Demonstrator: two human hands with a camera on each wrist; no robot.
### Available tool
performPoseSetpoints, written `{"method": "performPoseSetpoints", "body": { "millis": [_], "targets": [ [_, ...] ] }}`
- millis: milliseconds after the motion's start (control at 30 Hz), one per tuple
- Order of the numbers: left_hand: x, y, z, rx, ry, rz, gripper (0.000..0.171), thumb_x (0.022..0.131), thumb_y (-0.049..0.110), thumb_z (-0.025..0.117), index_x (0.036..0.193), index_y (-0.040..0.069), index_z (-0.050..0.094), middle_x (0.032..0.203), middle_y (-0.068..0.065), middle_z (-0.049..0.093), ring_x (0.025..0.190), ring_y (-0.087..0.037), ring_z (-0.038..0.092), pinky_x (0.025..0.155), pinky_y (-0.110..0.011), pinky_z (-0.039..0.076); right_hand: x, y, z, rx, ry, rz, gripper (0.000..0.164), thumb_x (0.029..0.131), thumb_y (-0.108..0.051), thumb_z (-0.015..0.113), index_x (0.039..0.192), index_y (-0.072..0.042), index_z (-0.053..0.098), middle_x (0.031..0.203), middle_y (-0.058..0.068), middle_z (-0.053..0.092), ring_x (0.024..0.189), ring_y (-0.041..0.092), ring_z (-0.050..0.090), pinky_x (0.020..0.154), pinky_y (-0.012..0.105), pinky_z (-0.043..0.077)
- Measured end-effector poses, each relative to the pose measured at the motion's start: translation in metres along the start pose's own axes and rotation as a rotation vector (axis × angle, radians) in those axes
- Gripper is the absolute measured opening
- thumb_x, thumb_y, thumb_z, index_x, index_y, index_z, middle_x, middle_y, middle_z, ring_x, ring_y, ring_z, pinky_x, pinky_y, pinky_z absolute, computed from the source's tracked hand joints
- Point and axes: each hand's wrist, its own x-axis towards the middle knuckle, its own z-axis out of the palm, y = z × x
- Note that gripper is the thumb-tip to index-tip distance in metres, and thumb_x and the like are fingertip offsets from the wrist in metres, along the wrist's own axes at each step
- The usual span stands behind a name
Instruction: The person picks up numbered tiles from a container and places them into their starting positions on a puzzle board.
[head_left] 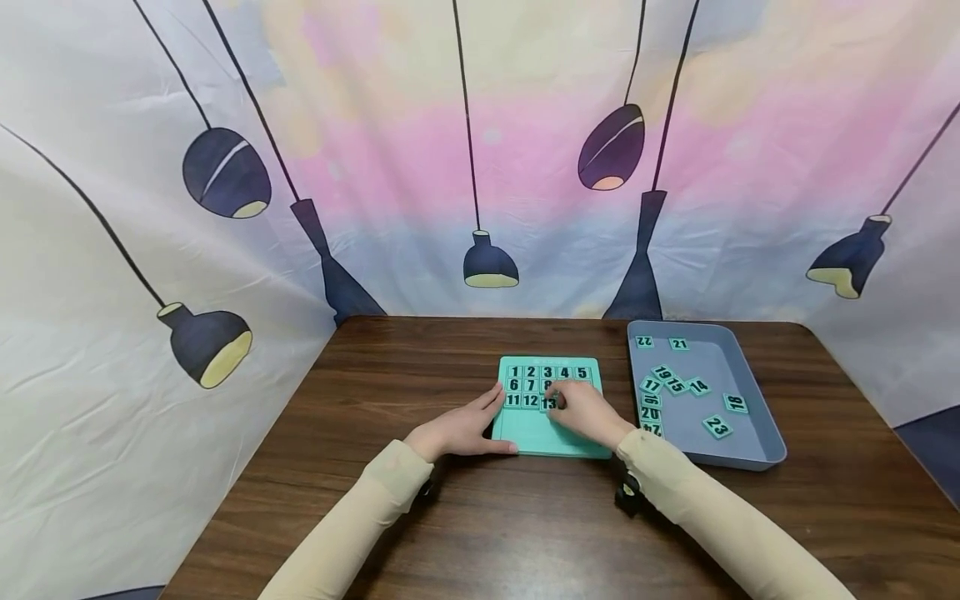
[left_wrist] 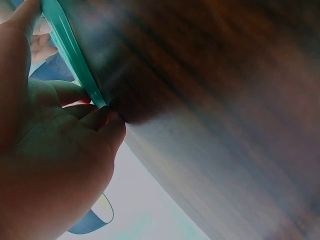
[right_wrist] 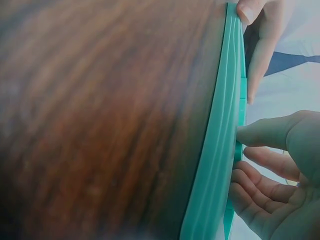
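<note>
A teal number puzzle board (head_left: pixel 551 444) lies on the table with number tiles in rows, 1 through 5 along the top and 11 and 12 at the left of the third row. My left hand (head_left: pixel 461 427) holds the board's left side, fingers along the edge and thumb at the near left corner. Over the third row, my right hand (head_left: pixel 588 412) pinches the tile marked 13 (head_left: pixel 549 404) between thumb and finger, right beside tile 12 (head_left: pixel 531 401). That hand covers tiles at the right of the second row. In the right wrist view, its thumb and fingertips are at the board's top face.
A grey-blue tray (head_left: pixel 750 450) stands right of the board, near the right forearm. Loose number tiles lie in it, among them 23 (head_left: pixel 717 427), 18 (head_left: pixel 735 403) and 14 (head_left: pixel 698 386). Behind the wooden table (head_left: pixel 405 367) hangs a curtain printed with lamps.
</note>
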Motion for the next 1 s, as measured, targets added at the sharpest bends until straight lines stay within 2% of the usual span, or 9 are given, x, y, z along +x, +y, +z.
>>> {"method": "performPoseSetpoints", "body": {
  "millis": [467,633,767,1000],
  "targets": [
    [-0.001,0.0,0.0,-0.001,-0.002,-0.007,0.103,0.092,0.07,0.055,0.163,0.012,0.008,0.17,-0.005,-0.003,0.152,-0.025,0.02,0.115,-0.044,0.033,0.006,0.004,-0.002,-0.002,-0.02,0.007,0.023,0.092,-0.012,0.075,0.114,-0.007,0.071,0.082,0.001,0.058,0.067,0.016,0.051,0.061,0.034,0.042],
    [0.0,0.0,0.002,-0.002,-0.006,-0.006,0.104,0.092,0.072,0.055,0.163,0.013,0.007,0.17,-0.004,-0.003,0.152,-0.025,0.02,0.116,-0.044,0.032,0.002,0.005,-0.008,-0.003,-0.039,0.007,0.024,0.091,-0.013,0.076,0.114,-0.008,0.072,0.089,0.001,0.063,0.075,0.014,0.056,0.066,0.035,0.047],
    [-0.001,0.0,0.002,-0.009,-0.006,-0.009,0.105,0.091,0.072,0.055,0.163,0.014,0.006,0.17,-0.003,-0.003,0.152,-0.024,0.019,0.116,-0.044,0.031,-0.004,0.008,-0.022,-0.001,-0.043,0.012,0.027,0.091,-0.013,0.076,0.118,-0.008,0.072,0.095,0.004,0.065,0.082,0.016,0.059,0.067,0.035,0.049],
    [-0.002,-0.002,0.001,-0.006,0.002,0.011,0.104,0.092,0.071,0.056,0.163,0.013,0.007,0.17,-0.004,-0.003,0.152,-0.023,0.019,0.116,-0.043,0.032,-0.013,0.024,-0.061,-0.008,0.001,0.002,0.029,0.094,-0.012,0.073,0.121,-0.002,0.07,0.097,0.007,0.064,0.082,0.019,0.06,0.069,0.039,0.051]
  ]
}}
